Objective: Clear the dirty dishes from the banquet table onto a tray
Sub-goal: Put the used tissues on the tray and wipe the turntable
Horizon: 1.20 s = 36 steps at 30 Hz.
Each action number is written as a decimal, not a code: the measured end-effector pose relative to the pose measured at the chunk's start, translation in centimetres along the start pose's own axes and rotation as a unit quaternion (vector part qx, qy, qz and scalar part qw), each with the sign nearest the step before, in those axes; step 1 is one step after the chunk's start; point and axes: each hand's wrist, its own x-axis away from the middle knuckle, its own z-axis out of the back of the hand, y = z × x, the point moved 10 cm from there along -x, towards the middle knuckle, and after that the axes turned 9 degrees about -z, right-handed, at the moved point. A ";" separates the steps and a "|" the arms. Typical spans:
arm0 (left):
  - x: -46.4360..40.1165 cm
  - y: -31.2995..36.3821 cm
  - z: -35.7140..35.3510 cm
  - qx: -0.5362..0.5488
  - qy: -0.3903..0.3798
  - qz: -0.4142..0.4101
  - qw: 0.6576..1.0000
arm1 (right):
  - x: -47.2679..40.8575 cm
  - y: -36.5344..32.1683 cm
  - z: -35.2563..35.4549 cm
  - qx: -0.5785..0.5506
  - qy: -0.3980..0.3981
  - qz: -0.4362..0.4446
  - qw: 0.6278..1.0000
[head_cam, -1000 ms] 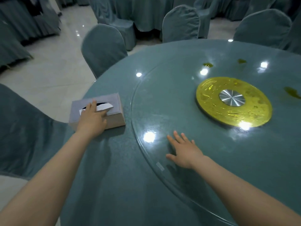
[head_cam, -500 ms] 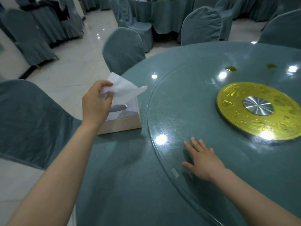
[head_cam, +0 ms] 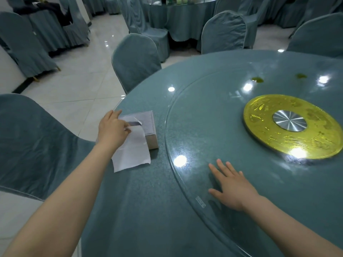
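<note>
A grey tissue box sits near the left edge of the round banquet table. My left hand is over the box and pinches a white tissue that hangs down over the box's front onto the cloth. A second tissue tip pokes from the slot. My right hand lies flat, fingers spread, on the glass turntable. Two greenish spills mark the far glass. No dishes or tray are in view.
A gold disc with a silver hub sits at the turntable's centre. Covered chairs stand around: one at my left, one beyond the box, others at the far side. Another set table is behind.
My left hand pulled a tissue up out of the box, then came back down over the box with the sheet now hanging free. The right hand stayed flat on the glass.
</note>
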 end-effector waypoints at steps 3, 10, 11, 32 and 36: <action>-1.3 0.0 -1.0 -0.008 -0.019 0.010 1.000 | 0.1 0.1 0.0 -0.002 0.001 0.002 1.000; -2.7 1.2 1.6 -0.013 0.040 0.013 0.999 | 0.2 0.1 0.0 0.000 0.006 0.006 1.000; -2.6 2.3 2.5 -0.003 0.072 -0.011 0.997 | 0.2 0.1 0.1 -0.002 0.007 0.006 1.000; 12.8 26.5 5.7 0.284 -0.069 -0.253 0.922 | 9.9 2.1 7.9 -0.427 0.038 0.063 0.901; 14.4 30.0 6.7 0.310 -0.113 -0.274 0.903 | 12.7 1.9 9.5 -0.474 0.031 0.103 0.874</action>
